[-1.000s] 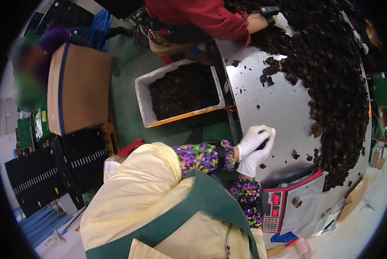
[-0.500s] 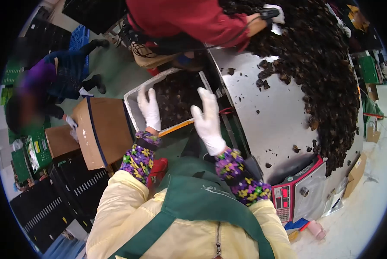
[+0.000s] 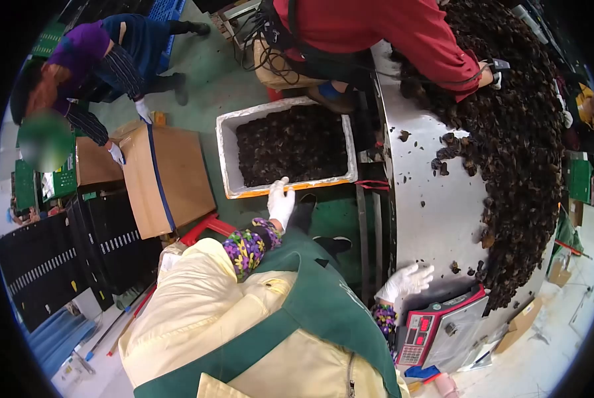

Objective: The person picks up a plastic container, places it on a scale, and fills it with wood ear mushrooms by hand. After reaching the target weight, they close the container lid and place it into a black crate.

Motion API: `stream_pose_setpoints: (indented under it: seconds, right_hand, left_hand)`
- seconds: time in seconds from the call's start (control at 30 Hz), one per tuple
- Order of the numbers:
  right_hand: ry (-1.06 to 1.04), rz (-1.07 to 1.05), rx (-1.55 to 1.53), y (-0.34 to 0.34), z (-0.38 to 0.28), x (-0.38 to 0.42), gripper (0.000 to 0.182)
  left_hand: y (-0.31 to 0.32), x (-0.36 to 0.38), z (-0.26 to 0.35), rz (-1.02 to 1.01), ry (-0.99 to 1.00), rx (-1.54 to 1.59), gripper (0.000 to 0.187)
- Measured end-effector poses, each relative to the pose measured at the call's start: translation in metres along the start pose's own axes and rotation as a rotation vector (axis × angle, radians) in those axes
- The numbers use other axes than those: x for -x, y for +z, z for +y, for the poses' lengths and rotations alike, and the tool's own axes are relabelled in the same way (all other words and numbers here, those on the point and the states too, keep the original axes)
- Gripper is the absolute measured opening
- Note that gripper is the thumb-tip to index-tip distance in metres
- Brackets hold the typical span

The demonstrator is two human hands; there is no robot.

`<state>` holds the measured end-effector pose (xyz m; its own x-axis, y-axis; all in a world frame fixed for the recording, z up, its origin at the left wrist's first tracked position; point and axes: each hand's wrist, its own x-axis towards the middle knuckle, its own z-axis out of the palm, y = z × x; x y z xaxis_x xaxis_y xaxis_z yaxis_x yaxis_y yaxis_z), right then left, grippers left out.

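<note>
Reaching down, the left hand (image 3: 281, 202) in its white glove touched the near rim of the white foam box (image 3: 227, 156). Its fingers were held loosely together and lay on the orange-edged rim; they did not seem to be wrapped around anything. The box sat on the green floor, between the brown cardboard box (image 3: 174, 176) and the shiny metal table (image 3: 419, 205). It was full almost to the top with dark, crinkly dried bits (image 3: 290, 146).

To do this well, I think the hand needed a firm hold low on the rim. Foam can snap if you pull it by a thin edge. A full box should be moved slowly and kept flat, so nothing spills out.

The right hand (image 3: 406, 282), also in a white glove, rested on the edge of the table with its fingers spread wide. It held nothing. Just beside it stood a red scale (image 3: 436, 328).

A big heap of the same dark bits (image 3: 516, 146) covered the far side of the table. A person in a red sleeve (image 3: 436, 40) worked at that heap. Another person bent over boxes further off.
</note>
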<state>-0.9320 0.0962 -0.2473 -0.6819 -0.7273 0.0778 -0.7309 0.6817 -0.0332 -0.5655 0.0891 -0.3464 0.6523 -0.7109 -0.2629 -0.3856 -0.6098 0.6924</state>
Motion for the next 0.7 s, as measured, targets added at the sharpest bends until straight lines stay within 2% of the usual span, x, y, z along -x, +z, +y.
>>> stream_pose_setpoints:
  seconds: [0.03,0.1,0.17,0.23,0.3,0.37,0.43,0.5,0.53,0.63,0.7]
  right_hand:
    - [-0.059,-0.023,-0.093,-0.01,-0.02,-0.003,0.059]
    - [-0.117,0.071,-0.022,0.002,-0.054,-0.002,0.058]
    - [-0.303,0.008,-0.242,-0.011,-0.091,-0.006,0.055]
    - [-0.571,0.123,-0.509,0.002,-0.131,0.002,0.053]
    - [-0.56,-0.243,-1.148,-0.019,-0.187,0.015,0.056]
    - [-0.815,-0.385,-1.104,-0.039,-0.216,0.022,0.057]
    - [-0.881,-0.491,-1.302,-0.053,-0.231,0.026,0.052]
    - [-0.98,-0.312,-1.087,-0.058,-0.225,0.016,0.052]
    - [-0.934,-0.258,-1.074,-0.061,-0.218,0.006,0.051]
    - [-0.818,-0.12,-0.987,-0.045,-0.185,-0.04,0.051]
    - [-0.768,0.073,-0.807,-0.023,-0.154,-0.067,0.049]
  left_hand:
    - [0.002,0.004,0.007,-0.063,-0.004,-0.013,0.038]
    - [0.005,0.007,0.021,-0.101,-0.01,-0.002,0.038]
    - [0.007,0.001,0.025,-0.167,-0.023,0.01,0.041]
    - [0.011,-0.002,0.025,-0.137,0.009,0.005,0.038]
    - [0.01,-0.005,0.026,-0.138,0.034,-0.005,0.038]
    - [0.011,-0.005,0.021,-0.084,0.199,-0.026,0.037]
    - [0.004,-0.007,0.025,-0.091,0.268,-0.078,0.038]
    - [-0.004,-0.008,0.03,-0.107,0.278,-0.119,0.039]
    - [-0.007,-0.01,0.029,-0.117,0.335,-0.121,0.041]
    - [-0.011,-0.007,0.028,-0.133,0.345,-0.15,0.041]
    - [-0.008,-0.008,0.026,-0.15,0.355,-0.161,0.042]
